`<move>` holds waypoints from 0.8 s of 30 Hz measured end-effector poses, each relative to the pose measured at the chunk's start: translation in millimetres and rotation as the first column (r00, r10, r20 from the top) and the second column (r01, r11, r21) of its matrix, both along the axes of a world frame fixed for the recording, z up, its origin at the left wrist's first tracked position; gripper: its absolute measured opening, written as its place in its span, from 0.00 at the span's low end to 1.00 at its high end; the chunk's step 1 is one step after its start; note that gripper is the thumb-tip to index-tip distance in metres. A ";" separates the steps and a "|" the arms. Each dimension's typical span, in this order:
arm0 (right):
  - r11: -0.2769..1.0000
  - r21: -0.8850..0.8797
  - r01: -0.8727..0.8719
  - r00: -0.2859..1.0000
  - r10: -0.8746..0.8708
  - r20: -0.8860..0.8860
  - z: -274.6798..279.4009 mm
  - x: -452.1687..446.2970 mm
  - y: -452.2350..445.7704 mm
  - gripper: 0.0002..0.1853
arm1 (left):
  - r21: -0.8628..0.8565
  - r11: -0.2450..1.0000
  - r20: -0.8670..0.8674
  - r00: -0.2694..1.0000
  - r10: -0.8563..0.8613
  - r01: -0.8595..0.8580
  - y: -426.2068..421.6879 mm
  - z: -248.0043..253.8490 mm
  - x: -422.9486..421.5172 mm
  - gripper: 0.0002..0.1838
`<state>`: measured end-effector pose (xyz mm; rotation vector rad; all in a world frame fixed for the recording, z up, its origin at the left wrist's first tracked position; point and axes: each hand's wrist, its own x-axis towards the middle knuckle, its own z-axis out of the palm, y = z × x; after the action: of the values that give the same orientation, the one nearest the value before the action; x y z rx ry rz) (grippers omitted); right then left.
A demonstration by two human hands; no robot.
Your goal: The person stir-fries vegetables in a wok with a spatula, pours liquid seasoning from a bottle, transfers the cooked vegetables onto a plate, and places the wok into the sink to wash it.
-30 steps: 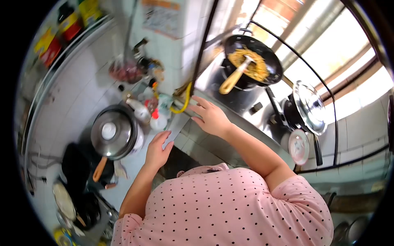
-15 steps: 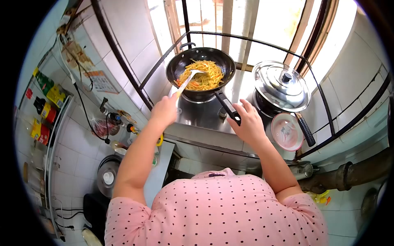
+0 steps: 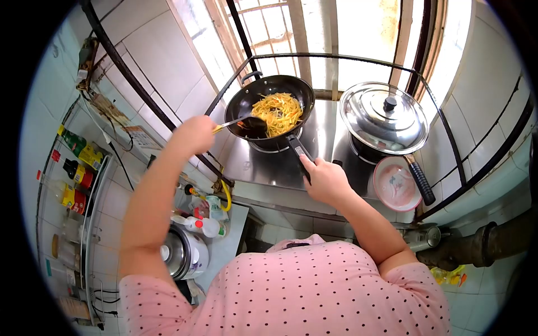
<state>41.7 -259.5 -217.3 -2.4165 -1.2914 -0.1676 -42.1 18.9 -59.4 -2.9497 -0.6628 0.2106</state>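
Note:
My left hand (image 3: 193, 134) is closed on the handle of a spatula (image 3: 235, 121), whose dark blade dips into the left side of the black wok (image 3: 238, 101). Thin yellow shredded strips (image 3: 282, 112), perhaps potato, lie heaped in the wok, with a few orange bits among them. My right hand (image 3: 325, 178) is wrapped round the wok's black handle (image 3: 297, 147). The wok sits on the left burner of a steel gas stove (image 3: 244, 165).
On the right burner stands a pan with a shiny domed lid (image 3: 372, 120); its black handle (image 3: 420, 179) points toward me. A pinkish bowl (image 3: 397, 185) is beside it. Black metal bars (image 3: 336, 55) surround the stove. At lower left are a rice cooker (image 3: 193, 255) and a bottle rack (image 3: 92, 196).
My right hand has gone from open beside the wok handle to gripping it. My left hand has moved left and turned the spatula, bringing its blade to the wok's left side.

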 end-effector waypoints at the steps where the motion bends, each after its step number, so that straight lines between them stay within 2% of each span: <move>1: 1.000 0.024 -0.019 1.000 0.018 0.020 -1.3 1.4 0.0 0.27 | -0.003 1.000 0.018 1.000 0.008 -0.008 7.9 -22.8 14.6 0.13; 4: 1.000 0.002 -0.025 1.000 0.025 0.001 -1.5 4.8 -2.5 0.28 | -0.051 0.994 0.236 0.968 -0.084 0.099 18.6 -84.8 45.1 0.14; 6: 1.000 0.003 -0.027 1.000 0.027 -0.002 -3.1 5.6 -3.0 0.27 | -0.129 0.979 0.370 0.924 -0.100 0.158 14.4 -106.6 48.4 0.18; 9: 0.999 -0.011 -0.033 0.999 0.033 -0.024 0.4 6.0 -3.1 0.27 | -0.250 0.951 0.287 0.952 -0.110 0.185 1.2 -72.3 20.2 0.22; 10: 0.999 -0.016 -0.034 0.999 0.033 -0.035 2.0 5.8 -3.7 0.27 | -0.243 0.963 0.227 0.972 -0.062 0.118 2.9 -54.9 8.9 0.23; 11: 0.999 -0.019 -0.034 0.999 0.033 -0.040 2.0 5.9 -4.5 0.27 | -0.231 0.972 0.166 0.986 -0.014 0.052 5.7 -38.8 -0.7 0.24; 14: 0.999 -0.020 -0.031 0.998 0.030 -0.047 3.9 5.5 -3.9 0.28 | -0.030 0.999 0.112 0.993 -0.023 0.027 9.3 -8.4 -6.0 0.24; 15: 0.999 -0.020 -0.033 0.998 0.032 -0.046 4.2 5.3 -4.0 0.28 | 0.014 1.000 0.110 0.994 -0.025 0.023 13.1 -12.8 2.6 0.21; 19: 0.999 -0.036 -0.037 0.998 0.035 -0.056 4.9 4.9 -4.5 0.28 | -0.067 0.994 0.274 0.960 -0.065 0.087 19.7 -71.9 55.0 0.15; 22: 0.999 -0.029 -0.032 0.999 0.031 -0.039 4.5 3.8 -5.6 0.28 | -0.130 0.980 0.358 0.929 -0.095 0.151 5.3 -93.7 48.4 0.23; 23: 0.999 -0.022 -0.031 0.999 0.030 -0.044 4.4 3.5 -6.3 0.28 | -0.144 0.981 0.307 0.948 -0.079 0.128 6.3 -91.6 38.2 0.24; 24: 0.999 -0.014 -0.030 0.998 0.029 -0.048 4.4 3.3 -6.8 0.28 | -0.155 0.982 0.254 0.965 -0.064 0.106 -6.2 -65.3 20.1 0.24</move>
<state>45.0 -266.3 -212.9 -2.3974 -1.3107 -0.0918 -21.9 12.7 -124.8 -3.1914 -0.5688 -0.1207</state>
